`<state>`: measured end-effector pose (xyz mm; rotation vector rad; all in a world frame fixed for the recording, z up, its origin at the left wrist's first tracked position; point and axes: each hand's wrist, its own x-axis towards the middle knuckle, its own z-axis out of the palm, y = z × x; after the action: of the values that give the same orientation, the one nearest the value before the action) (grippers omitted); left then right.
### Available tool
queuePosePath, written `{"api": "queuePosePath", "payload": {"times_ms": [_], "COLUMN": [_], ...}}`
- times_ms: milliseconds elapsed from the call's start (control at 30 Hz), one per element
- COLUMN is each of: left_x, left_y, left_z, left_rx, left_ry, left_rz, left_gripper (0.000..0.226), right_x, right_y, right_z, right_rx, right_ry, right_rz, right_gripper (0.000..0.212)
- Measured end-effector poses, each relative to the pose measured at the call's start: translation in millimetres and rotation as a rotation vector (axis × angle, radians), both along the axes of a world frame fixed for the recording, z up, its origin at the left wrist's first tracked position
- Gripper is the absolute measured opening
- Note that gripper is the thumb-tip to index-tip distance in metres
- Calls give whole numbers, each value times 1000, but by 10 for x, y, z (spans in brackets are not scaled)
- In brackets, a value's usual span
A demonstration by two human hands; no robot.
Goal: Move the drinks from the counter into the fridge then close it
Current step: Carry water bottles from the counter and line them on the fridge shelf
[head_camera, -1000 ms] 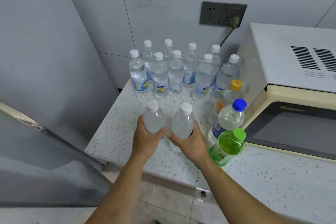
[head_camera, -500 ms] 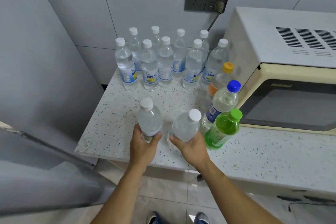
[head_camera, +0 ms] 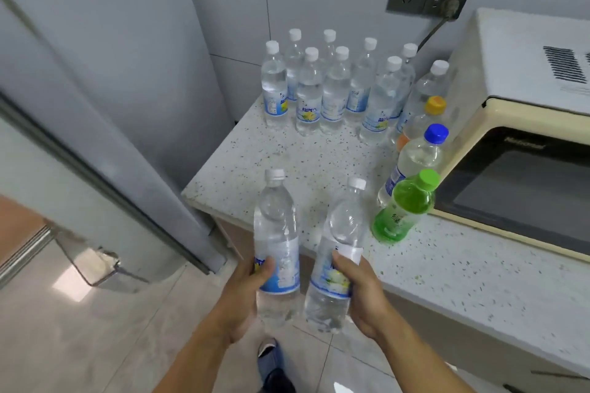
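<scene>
Left hand [head_camera: 245,293] gripping water bottle [head_camera: 277,246], right hand [head_camera: 360,293] gripping second bottle [head_camera: 335,265]

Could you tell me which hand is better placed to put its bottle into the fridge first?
Left, probably. The left hand grips its water bottle on the side nearest the open fridge door; the right hand and its bottle are toward the counter.

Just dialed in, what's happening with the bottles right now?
A person holds one clear water bottle in each hand: left hand on one bottle, right hand on the other, both lifted off the counter. Many water bottles and three coloured-cap drinks stand on it. The fridge door is open at left.
</scene>
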<state>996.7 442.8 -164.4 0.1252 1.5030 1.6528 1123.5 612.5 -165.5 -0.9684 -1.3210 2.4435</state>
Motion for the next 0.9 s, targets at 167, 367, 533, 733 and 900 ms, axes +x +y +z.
{"api": "queuePosePath", "payload": {"times_ms": [167, 367, 533, 733, 900], "left_x": [655, 1197, 1386, 1400, 1241], "left_y": [-447, -1050, -1503, -2247, -3051], "left_z": [13, 10, 24, 5, 23], "left_rx": [-75, -60, -64, 84, 69], "left_ry": [-216, -359, -347, -399, -360], "left_rz": [185, 339, 588, 827, 905], "left_gripper": [80, 112, 63, 49, 54], "right_x": [299, 421, 325, 9, -381], "right_y": [-166, -680, -1240, -2008, -2865], "right_z": [-104, -256, -223, -194, -158], "right_rx": [-194, -238, -185, -145, -110], "right_ry": [1, -115, -158, -187, -207], "right_rz": [146, 350, 573, 755, 855], "right_gripper": [45, 51, 48, 50, 46]}}
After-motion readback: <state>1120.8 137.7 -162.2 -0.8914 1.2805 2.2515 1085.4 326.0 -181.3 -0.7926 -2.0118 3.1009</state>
